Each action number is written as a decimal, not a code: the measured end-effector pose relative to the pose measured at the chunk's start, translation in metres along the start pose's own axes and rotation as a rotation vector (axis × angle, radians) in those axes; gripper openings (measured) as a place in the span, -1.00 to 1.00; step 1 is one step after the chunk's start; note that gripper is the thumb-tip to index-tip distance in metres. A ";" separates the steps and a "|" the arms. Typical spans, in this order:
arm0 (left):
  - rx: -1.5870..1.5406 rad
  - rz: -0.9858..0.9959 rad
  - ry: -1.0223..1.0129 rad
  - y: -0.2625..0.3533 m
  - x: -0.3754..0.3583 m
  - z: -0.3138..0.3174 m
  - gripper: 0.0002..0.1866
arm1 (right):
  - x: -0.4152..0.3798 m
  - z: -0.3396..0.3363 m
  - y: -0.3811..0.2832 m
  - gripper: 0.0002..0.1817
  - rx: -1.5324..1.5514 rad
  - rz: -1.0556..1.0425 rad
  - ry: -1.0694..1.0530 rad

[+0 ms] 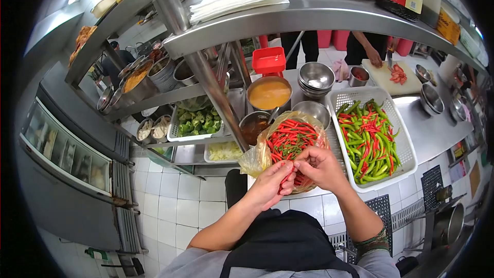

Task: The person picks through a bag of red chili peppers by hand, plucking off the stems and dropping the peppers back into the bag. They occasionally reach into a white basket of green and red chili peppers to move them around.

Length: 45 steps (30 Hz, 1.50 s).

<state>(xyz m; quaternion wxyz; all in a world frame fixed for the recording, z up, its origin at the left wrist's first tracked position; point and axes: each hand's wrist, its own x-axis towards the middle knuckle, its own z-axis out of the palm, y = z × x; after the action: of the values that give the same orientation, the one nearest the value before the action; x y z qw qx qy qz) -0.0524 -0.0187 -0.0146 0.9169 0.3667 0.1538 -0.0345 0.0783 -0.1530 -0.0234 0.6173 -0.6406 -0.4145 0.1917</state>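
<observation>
My left hand (pixel 268 186) is closed around a red chili pepper (pixel 286 179), only part of which shows between the fingers. Right beside it, my right hand (pixel 320 167) pinches at the tip of that pepper, perhaps at its stem; the fingertips hide the exact grip. Both hands are over the near side of a plastic-lined container of red chili peppers (pixel 292 136) with green stems. To the right stands a white perforated basket (pixel 410 162) holding green and red peppers.
A pot of orange liquid (pixel 269 94), a red plastic container (pixel 268 60) and stacked metal bowls (pixel 316 76) stand behind. Across the counter, another person's hand holds a knife (pixel 389 59) by sliced red food on a cutting board (pixel 381 74). A steel shelf (pixel 309 18) spans overhead.
</observation>
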 end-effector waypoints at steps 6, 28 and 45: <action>-0.172 0.026 0.124 -0.002 0.005 -0.004 -0.81 | 0.010 0.018 -0.005 -0.88 -0.639 -0.501 0.218; -0.284 0.045 0.095 0.006 0.003 -0.023 -0.81 | 0.083 -0.016 -0.010 -0.80 -0.582 -0.162 -0.065; -0.364 -0.076 0.043 -0.013 0.011 0.001 -0.65 | 0.016 0.013 -0.008 -0.85 -0.659 -0.514 0.160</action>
<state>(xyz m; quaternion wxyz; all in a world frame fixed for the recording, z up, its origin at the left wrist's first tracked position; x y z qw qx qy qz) -0.0438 -0.0283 -0.0260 0.9625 0.1896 0.1910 -0.0328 0.0753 -0.1332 -0.0138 0.4376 -0.6924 -0.5505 -0.1614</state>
